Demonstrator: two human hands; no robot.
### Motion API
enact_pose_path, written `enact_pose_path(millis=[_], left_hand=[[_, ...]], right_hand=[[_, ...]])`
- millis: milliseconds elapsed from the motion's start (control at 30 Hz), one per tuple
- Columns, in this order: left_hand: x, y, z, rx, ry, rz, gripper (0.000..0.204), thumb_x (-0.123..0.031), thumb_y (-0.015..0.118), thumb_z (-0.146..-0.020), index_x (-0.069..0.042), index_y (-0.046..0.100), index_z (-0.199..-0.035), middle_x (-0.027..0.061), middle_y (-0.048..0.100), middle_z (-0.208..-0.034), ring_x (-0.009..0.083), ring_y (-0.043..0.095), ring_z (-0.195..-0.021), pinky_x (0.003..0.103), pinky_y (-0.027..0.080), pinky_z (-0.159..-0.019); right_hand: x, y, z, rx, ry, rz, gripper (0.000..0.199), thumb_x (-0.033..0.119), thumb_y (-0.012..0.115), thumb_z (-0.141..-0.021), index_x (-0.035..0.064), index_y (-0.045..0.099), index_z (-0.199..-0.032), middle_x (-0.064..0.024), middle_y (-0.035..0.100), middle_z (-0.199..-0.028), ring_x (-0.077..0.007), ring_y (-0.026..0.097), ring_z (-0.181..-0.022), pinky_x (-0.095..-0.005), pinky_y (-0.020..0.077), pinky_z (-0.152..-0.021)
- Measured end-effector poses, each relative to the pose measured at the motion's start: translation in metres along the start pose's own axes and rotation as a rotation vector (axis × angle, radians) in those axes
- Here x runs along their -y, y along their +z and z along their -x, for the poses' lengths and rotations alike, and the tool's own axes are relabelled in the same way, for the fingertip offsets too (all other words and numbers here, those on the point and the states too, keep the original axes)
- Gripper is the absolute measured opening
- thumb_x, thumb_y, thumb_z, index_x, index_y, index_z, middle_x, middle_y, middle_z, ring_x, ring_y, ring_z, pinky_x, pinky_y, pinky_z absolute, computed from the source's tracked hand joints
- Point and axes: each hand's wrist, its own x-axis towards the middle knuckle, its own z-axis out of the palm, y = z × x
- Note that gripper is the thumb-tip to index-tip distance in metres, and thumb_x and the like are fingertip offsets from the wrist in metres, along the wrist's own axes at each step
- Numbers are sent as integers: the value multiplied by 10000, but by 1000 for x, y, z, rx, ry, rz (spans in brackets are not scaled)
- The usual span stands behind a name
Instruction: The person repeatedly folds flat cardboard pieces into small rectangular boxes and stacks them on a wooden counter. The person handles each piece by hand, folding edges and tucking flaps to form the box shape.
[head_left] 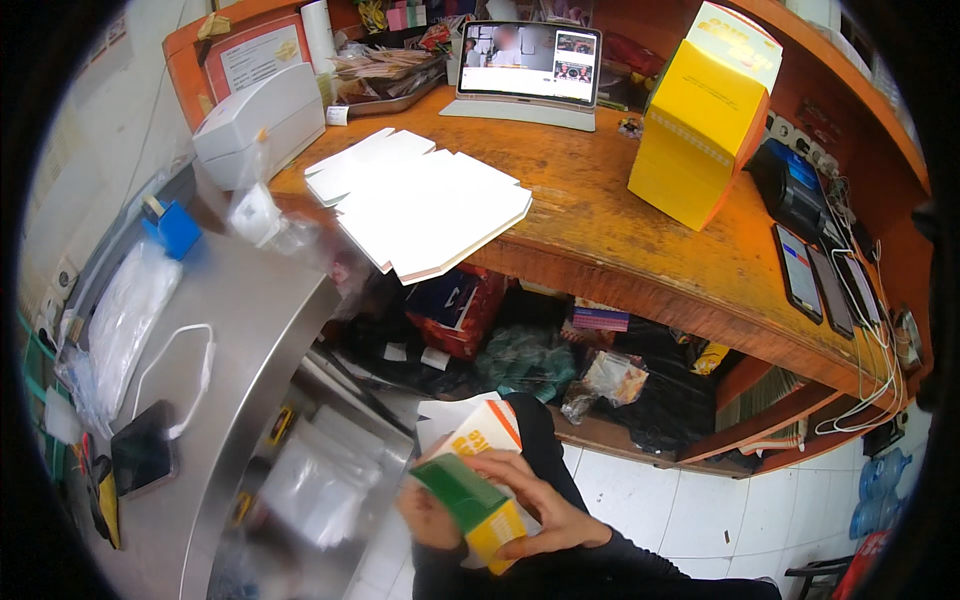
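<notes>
In the head view, the yellow, green and white printed card carton (464, 492) is held low, in front of the person's body and beside a dark-clothed leg (545, 445), well apart from the orange-brown wooden table (590, 175). It looks partly folded: the green face and the yellow end meet at a bent edge, while a white panel with an orange stripe and a plain white flap stand out at the far side.

The right hand (545, 512) is closed over the carton, fingers spread along the upper panel and thumb near the yellow end. The left hand (430, 515) is at the carton's left side, partly hidden by the green face; it is blurred, so whether it grips, presses or only steadies the card I cannot fairly tell.

To fold this well, I would let one hand keep the body square while the other works one crease at a time. Pressure is best placed along the whole scored line, with the flat of the fingers rather than the tips, since thin card probably dents or wrinkles if pinched in the middle. The right thumb seems well placed to brace the yellow end, provided it does not push the wall inward. Any flap should be eased in straight; a skewed one could tear at its corner. Held in the air like this, the carton may twist, so even support from both sides matters.
</notes>
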Motion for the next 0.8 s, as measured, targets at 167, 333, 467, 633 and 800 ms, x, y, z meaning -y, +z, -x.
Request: enact_pose_path(millis=[167,333,467,633,800], left_hand=[[5,-12,-3,-49,-93,281,720,-195,638,-922,-8,251,-1500,209,341,-1507,267,488,-1272,366,411,-1038],[-17,16,-12,-369,31,487,739,-244,623,-932,-34,225,-1518,206,339,-1514,302,548,-1225,384,434,-1029],[-38,28,-7,-424,189,183,811,-261,650,-904,-61,186,-1537,198,332,-1522,349,532,-1255,414,436,-1033],[-43,28,-8,-445,213,25,967,-293,707,-845,-105,80,-1557,210,332,-1522,401,592,-1175,378,538,-888],[-29,25,-18,-507,216,1,943,-291,706,-848,-166,97,-1556,216,358,-1501,381,665,-1043,310,578,-742]], right_hand=[[8,10,-10,-248,104,-40,933,203,832,-691,185,305,-1461,-130,172,-1486,-301,268,-1400,-382,268,-1138],[42,-7,-27,-86,67,-220,908,240,875,-621,149,398,-1388,-128,334,-1407,-290,351,-1344,-399,326,-1106],[124,-82,-34,-279,-372,931,720,309,887,-579,105,599,-1207,-131,490,-1276,-342,453,-1252,-444,379,-1060],[245,-173,-68,-776,-823,1794,616,325,872,-605,130,661,-1151,-136,538,-1208,-363,550,-1164,-462,464,-935],[287,-255,-96,-683,-565,1830,369,276,730,-831,-29,692,-1036,-147,646,-1096,-286,629,-1015,-390,481,-880]])
